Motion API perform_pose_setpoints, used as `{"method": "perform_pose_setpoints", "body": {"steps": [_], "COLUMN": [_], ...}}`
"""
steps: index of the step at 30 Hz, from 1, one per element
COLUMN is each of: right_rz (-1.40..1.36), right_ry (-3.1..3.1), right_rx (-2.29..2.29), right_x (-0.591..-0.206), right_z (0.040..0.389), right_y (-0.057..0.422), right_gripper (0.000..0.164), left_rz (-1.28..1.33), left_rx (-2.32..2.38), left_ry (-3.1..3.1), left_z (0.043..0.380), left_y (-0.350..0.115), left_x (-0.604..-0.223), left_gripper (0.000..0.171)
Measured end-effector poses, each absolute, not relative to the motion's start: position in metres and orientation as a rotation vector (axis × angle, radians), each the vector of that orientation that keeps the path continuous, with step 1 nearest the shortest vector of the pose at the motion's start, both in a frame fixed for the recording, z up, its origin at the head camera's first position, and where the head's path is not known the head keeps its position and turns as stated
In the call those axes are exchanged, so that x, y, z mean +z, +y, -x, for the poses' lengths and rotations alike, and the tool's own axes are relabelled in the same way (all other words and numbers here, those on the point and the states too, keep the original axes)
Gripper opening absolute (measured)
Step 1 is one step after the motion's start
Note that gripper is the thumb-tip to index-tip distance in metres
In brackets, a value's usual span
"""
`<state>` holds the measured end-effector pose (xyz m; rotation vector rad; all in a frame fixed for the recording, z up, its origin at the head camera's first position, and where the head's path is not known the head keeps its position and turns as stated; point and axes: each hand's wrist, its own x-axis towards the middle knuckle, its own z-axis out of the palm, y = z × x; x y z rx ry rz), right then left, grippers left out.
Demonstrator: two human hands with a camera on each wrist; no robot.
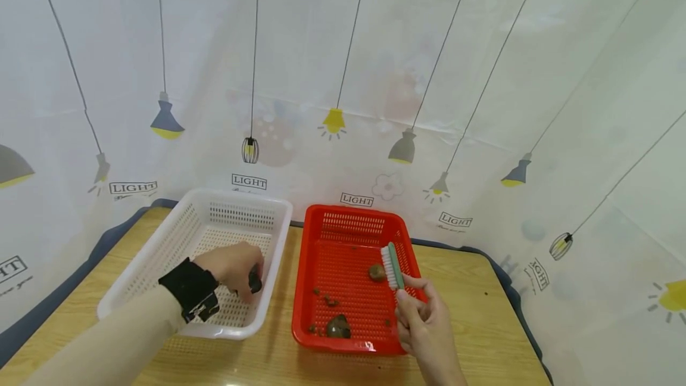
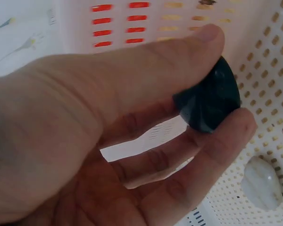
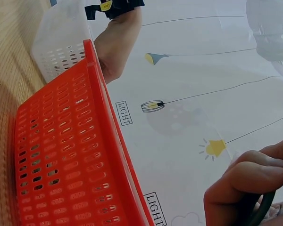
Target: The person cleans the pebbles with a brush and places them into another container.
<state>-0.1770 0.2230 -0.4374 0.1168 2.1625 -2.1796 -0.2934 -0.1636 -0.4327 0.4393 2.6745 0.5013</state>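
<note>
My left hand (image 1: 236,267) reaches down into the white plastic basket (image 1: 274,267). Its thumb and fingertips pinch a dark green, polished-looking stone (image 2: 214,99). On the basket floor below lies a smooth whitish stone (image 2: 262,183), apart from the fingers. Over the right side of the red basket (image 1: 354,345), my right hand (image 1: 427,323) grips a small green brush (image 1: 395,267) by its end, white bristles facing left. A brown round stone (image 1: 377,273) and a larger dark stone (image 1: 339,327) lie in the red basket.
Small brown crumbs (image 1: 329,301) are scattered in the red basket. Both baskets stand side by side on a wooden table (image 1: 466,296), a narrow gap between them. Behind the table hangs a pale sheet (image 1: 300,64) printed with lamps. A black band (image 1: 190,286) circles my left wrist.
</note>
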Motion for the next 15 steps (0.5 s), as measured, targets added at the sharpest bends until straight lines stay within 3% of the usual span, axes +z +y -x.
{"method": "perform_pose_setpoints", "body": {"steps": [7,15], "right_rz": [-0.107,-0.1], "right_ry": [2.159,2.163], "right_rx": [-2.181,-2.195], "right_x": [-0.438,-0.438], "right_z": [0.176,0.174], "right_y": [0.222,0.22], "right_gripper": [0.042,0.041], "left_rz": [-0.454,-0.568], "left_rx": [0.399,0.5], "left_ry": [2.693,2.789], "left_z": [0.293,0.291], "left_y": [-0.162,-0.164], "left_x": [-0.439,-0.428], "left_gripper": [0.038,0.014]}}
